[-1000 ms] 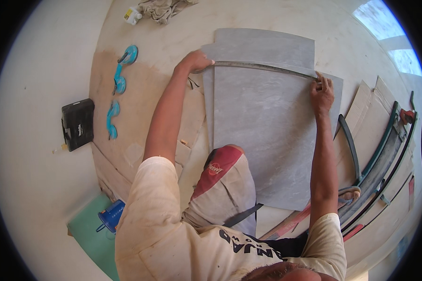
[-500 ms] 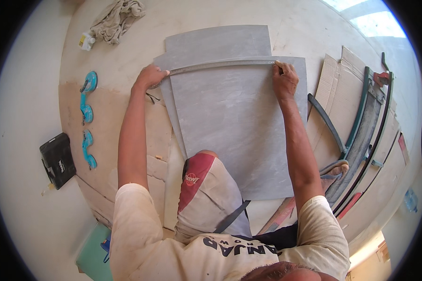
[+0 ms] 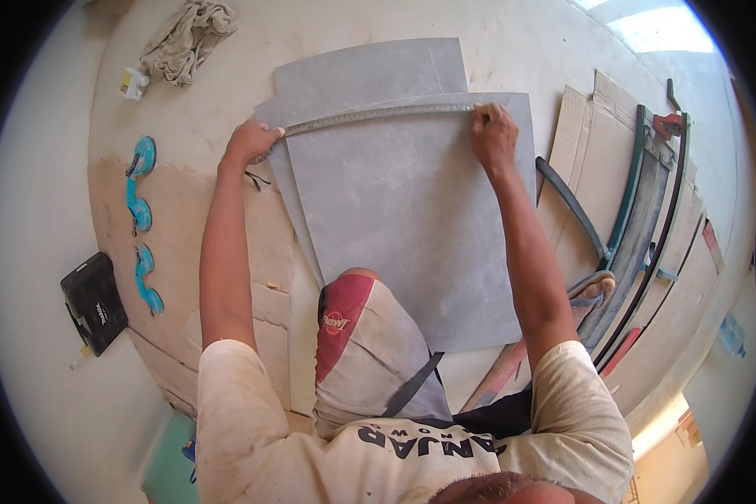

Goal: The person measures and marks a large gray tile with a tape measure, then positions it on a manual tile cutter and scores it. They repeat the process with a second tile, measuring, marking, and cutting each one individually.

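Observation:
A thin tape measure (image 3: 378,116) is stretched across a large grey tile (image 3: 395,202), a short way in from its far edge. My left hand (image 3: 250,143) is closed on it at the tile's left side; whatever lies inside the fist is mostly hidden, and a dark strap hangs below. Pinched fingers of my right hand (image 3: 494,134) press the tape's other end onto the tile near its far right corner. Another grey tile (image 3: 361,71) sticks out from beneath, beyond the far edge. My bent knee (image 3: 357,315) rests over the near left part of the tile.
To the left lie blue suction lifters (image 3: 139,185) and a black case (image 3: 95,302). A crumpled cloth (image 3: 185,42) and a white bottle (image 3: 133,83) are at the far left. On the right, a long rail tile cutter (image 3: 638,227) sits on cardboard (image 3: 573,126).
The whole scene has shifted slightly left in the picture. Both hands keep hold of the tape, which now lies a little farther in from the tile's far edge.

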Motion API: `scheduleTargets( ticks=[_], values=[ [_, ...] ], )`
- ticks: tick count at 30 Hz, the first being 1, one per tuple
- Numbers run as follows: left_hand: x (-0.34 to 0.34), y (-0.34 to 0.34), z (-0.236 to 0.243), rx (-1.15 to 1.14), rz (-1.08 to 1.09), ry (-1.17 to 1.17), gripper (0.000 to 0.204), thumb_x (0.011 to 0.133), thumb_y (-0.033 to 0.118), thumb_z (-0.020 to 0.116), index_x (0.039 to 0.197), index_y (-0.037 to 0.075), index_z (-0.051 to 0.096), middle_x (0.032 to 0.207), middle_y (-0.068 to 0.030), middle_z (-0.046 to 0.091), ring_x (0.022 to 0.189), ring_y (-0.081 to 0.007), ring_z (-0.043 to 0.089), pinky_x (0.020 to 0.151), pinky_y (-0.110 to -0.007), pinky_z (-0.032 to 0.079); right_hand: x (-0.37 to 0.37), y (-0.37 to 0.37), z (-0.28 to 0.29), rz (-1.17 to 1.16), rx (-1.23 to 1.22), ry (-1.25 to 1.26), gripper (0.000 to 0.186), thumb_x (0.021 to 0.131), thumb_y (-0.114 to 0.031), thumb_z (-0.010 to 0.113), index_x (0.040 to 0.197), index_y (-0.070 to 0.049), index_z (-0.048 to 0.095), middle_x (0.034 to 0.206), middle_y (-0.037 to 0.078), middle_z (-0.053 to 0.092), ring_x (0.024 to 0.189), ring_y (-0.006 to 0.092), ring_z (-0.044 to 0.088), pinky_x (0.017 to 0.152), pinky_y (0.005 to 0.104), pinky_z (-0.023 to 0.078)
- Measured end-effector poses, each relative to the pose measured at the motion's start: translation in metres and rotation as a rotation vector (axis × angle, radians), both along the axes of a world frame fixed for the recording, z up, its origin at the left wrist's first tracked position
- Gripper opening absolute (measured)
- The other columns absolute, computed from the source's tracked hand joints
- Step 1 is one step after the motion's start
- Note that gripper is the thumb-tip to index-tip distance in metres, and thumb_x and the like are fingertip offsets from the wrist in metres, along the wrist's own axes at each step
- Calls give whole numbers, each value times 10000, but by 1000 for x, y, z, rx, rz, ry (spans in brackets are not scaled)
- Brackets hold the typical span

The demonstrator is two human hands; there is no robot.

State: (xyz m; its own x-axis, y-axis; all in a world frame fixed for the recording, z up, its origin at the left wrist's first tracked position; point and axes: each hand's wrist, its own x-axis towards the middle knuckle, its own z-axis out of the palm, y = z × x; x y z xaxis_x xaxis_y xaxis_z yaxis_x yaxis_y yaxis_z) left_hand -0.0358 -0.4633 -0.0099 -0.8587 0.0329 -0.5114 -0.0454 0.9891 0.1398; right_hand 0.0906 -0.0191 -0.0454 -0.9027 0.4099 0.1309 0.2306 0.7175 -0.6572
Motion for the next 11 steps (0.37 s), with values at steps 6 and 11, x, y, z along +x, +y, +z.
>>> scheduleTargets(
  ticks=[6,11],
  values=[
    [-4,33,25,-47,10,-193,510,804,471,666,888,-32,689,930,-269,664,953,-395,648,833,-451,494,-4,9,-6,-4,63,16,80,850,-118,614,823,-47,638,846,161,655,815,367,637,759,465,499],
    [-2,33,25,-91,-88,-97,533,820,500,632,969,-4,714,1057,-268,670,1029,-360,648,917,-418,482,-3,8,2,-29,84,-14,91,824,-127,697,871,-49,693,854,138,682,805,312,671,751,414,513]
  ],
)
